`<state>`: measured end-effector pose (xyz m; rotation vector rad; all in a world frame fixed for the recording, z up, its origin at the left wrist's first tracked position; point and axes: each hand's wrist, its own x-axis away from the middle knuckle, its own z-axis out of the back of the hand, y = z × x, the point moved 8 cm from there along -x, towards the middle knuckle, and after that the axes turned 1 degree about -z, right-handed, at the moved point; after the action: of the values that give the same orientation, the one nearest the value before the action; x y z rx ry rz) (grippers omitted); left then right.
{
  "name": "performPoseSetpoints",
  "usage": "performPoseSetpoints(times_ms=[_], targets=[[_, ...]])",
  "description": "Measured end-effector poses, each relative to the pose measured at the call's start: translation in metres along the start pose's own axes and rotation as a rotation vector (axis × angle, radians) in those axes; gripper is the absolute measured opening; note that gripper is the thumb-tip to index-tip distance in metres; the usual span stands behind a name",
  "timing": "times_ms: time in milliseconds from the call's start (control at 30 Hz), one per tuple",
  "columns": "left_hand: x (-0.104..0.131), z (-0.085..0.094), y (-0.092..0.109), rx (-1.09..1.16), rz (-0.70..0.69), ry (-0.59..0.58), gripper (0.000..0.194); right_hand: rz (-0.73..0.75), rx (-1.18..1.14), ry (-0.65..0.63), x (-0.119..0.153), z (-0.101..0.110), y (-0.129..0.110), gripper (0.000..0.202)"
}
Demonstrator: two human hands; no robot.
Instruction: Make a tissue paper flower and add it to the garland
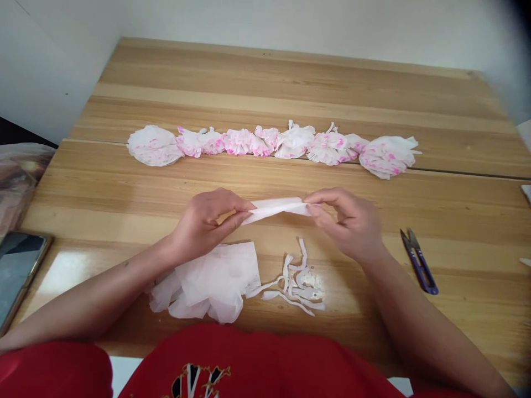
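A folded strip of thin white tissue paper (279, 208) stretches between my hands, just above the table. My left hand (211, 218) pinches its left end between thumb and fingers. Its right end is pinched by my right hand (346, 221). Below my left hand lies a loose pile of white tissue sheets (215, 279). Several narrow twisted paper strips (290, 287) lie in a small heap to the right of that pile. Beyond my hands, a row of crumpled white-and-pink paper flowers (244, 142) runs across the table.
Purple-handled thread snips (418, 262) lie on the wooden table (290, 83) to the right of my right forearm. A phone (20, 271) rests at the left edge, near a clear plastic bag (19, 177). White walls (290, 25) stand behind the table.
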<state>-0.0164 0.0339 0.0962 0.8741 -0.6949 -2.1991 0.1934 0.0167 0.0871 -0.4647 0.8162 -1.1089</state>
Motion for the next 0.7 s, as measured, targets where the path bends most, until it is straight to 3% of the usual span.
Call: performPoseSetpoints(times_ms=[133,200,333,467,700], targets=[[-0.001,0.007,-0.014,0.104,0.142,0.085,0.014,-0.139,-0.166,0.001,-0.001,0.001,0.011,0.012],[-0.001,-0.002,-0.035,0.022,0.159,0.093,0.015,-0.212,-0.161,-0.015,-0.004,-0.013,0.029,0.013],[-0.004,-0.031,-0.068,-0.242,0.101,-0.042,0.019,-0.228,-0.031,-0.089,-0.010,-0.042,0.056,0.011],[-0.005,-0.033,-0.068,-0.319,0.035,-0.028,0.027,-0.172,0.044,-0.073,-0.012,-0.045,0.056,0.012],[-0.009,-0.032,-0.064,-0.242,-0.001,-0.020,0.024,-0.022,0.050,-0.045,-0.013,-0.046,0.044,0.013]])
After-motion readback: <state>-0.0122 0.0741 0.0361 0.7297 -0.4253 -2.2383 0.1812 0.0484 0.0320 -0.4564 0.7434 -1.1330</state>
